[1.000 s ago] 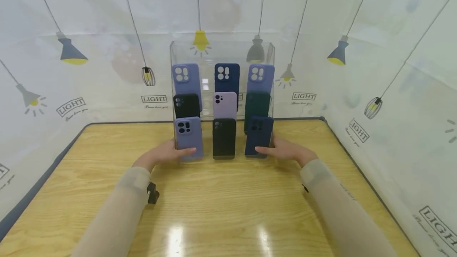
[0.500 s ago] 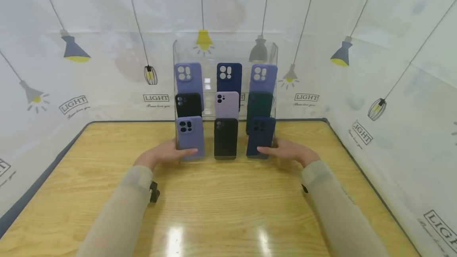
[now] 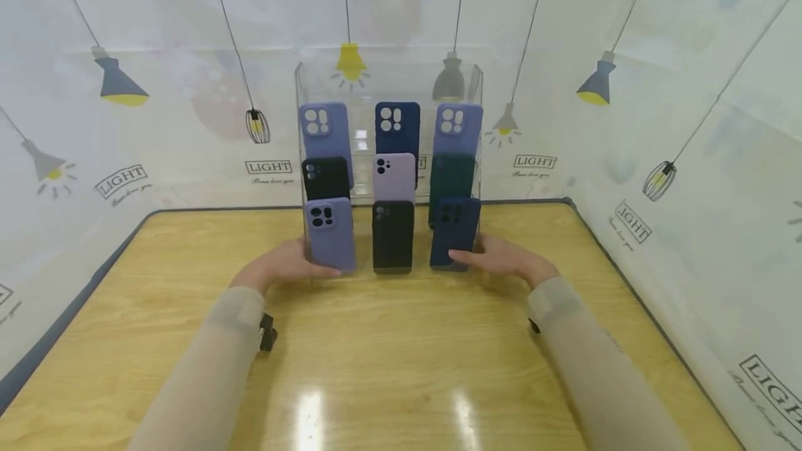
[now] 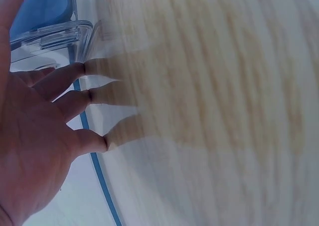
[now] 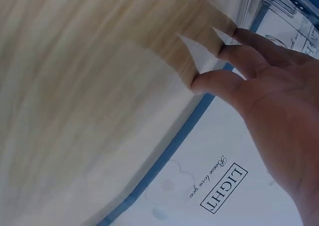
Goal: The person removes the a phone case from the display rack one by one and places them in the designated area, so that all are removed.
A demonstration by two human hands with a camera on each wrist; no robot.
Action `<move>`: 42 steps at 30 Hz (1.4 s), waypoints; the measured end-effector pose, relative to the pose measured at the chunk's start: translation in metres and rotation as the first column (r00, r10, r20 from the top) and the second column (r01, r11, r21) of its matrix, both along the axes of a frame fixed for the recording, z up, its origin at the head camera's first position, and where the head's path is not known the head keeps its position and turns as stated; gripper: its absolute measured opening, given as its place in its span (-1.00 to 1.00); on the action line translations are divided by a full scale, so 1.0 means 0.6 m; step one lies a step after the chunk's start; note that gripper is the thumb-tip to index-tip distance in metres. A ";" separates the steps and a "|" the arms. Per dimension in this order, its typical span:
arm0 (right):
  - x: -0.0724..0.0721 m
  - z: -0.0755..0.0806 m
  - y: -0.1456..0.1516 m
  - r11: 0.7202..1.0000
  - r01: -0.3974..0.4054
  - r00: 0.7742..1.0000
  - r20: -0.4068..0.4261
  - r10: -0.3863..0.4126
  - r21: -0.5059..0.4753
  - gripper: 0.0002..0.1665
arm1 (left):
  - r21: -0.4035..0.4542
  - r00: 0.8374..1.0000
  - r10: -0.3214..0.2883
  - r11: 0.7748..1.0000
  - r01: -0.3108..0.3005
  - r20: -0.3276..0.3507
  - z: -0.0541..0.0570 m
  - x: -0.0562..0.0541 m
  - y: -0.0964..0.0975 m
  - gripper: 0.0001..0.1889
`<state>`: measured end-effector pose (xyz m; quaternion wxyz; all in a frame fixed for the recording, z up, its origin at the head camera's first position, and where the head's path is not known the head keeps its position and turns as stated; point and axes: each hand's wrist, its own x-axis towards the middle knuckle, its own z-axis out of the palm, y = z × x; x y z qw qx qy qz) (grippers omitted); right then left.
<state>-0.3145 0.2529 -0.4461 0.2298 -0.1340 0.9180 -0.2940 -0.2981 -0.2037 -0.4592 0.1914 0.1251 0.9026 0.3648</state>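
A clear display stand (image 3: 362,183) stands upright on the table, with phone cases in three stepped rows. At its left side, my left hand (image 3: 285,263) holds it, the thumb along the bottom of the front lilac phone case (image 3: 335,239). On the other side my right hand (image 3: 504,257) holds the stand, its thumb across the front navy phone case (image 3: 456,232). Between them is a black phone case (image 3: 393,239). Both wrist views show fingertips touching the table beside the stand; the thumbs' contact is not visible there.
Behind the front row are a pale pink case (image 3: 395,179), a green case (image 3: 452,183) and several others. The wooden table (image 3: 388,353) ends at a dark edge strip against the lamp-printed backdrop (image 3: 207,103). A small black device (image 3: 267,333) sits at the left wrist.
The head view shifts slightly. My left thumb has slid a little lower, to the lilac case's bottom edge. The right hand and the stand stay put.
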 end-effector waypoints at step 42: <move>0.066 0.118 -0.014 0.971 -0.069 0.680 -0.701 0.214 0.230 -0.26 | -0.126 0.999 0.030 0.991 -0.033 -0.025 0.014 -0.004 -0.003 0.21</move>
